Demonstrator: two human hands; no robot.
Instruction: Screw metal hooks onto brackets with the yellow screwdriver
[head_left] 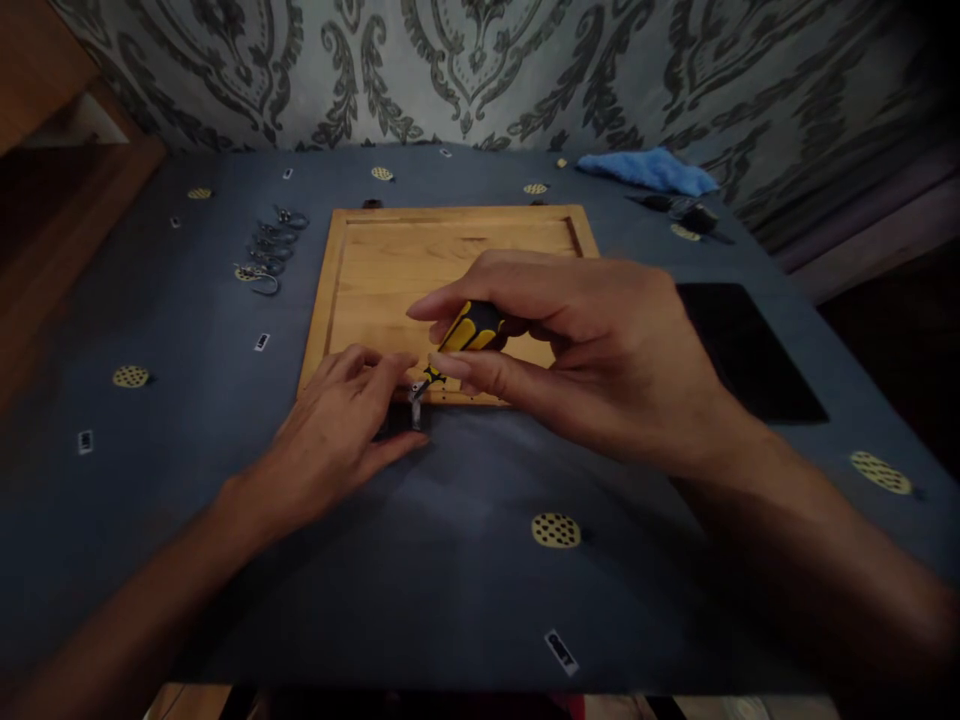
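Observation:
My right hand (592, 350) grips a short yellow-and-black screwdriver (470, 326) by its handle, thumb and fingers around it. Its shaft slants down and left to a small metal hook (417, 408) at the near edge of a wooden board (450, 225). Beside that edge my left hand (341, 415) is curled, fingers on the board and thumb below, closed about the hook. Exactly where the screwdriver's tip meets the hook is too dark to make out. Several small holes show along the board's near rim.
Several metal hooks (274, 240) lie in a row left of the board. A black tablet-like slab (750, 350) lies to the right. Farther back are a blue cloth (649, 170) and a dark object (690, 215). A patterned blue cloth covers the table (450, 580); a patterned wall (480, 70) stands behind.

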